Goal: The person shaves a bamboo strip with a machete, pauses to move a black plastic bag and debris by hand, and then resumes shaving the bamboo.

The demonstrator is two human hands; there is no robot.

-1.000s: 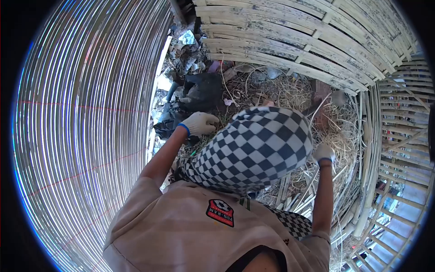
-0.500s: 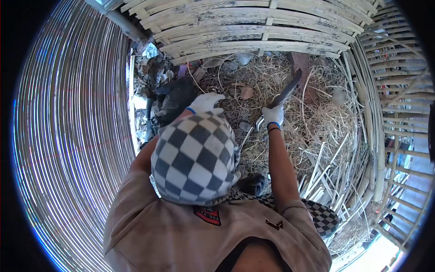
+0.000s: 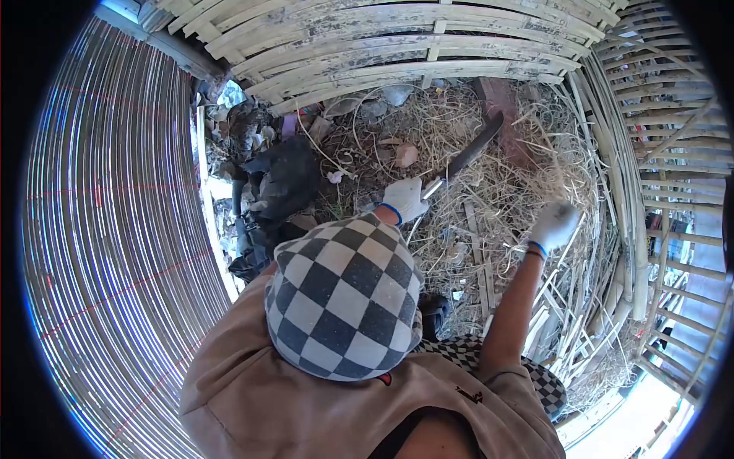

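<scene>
A long dark-bladed knife (image 3: 475, 151) slants up and to the right over the straw, its tip by a reddish-brown board (image 3: 514, 130). Around its pale handle end, my left hand (image 3: 406, 200), in a white glove with a blue cuff, is closed. Farther right, my right hand (image 3: 556, 225), gloved the same way, hangs low over the loose straw (image 3: 501, 199). Its fingers look curled and are slightly blurred; what they hold, if anything, is hidden. A pinkish stone (image 3: 406, 156) lies just above my left hand.
A woven bamboo panel (image 3: 367, 50) spans the top. Black plastic sheeting (image 3: 287, 176) lies left of the hands. Bamboo poles (image 3: 623, 191) and a lattice (image 3: 680, 252) stand on the right, a slatted screen (image 3: 122, 229) on the left. Split strips (image 3: 558, 306) lie lower right.
The knife has passed from my right hand to my left, which moved right and closed on its handle. My right hand has moved right and down over the straw.
</scene>
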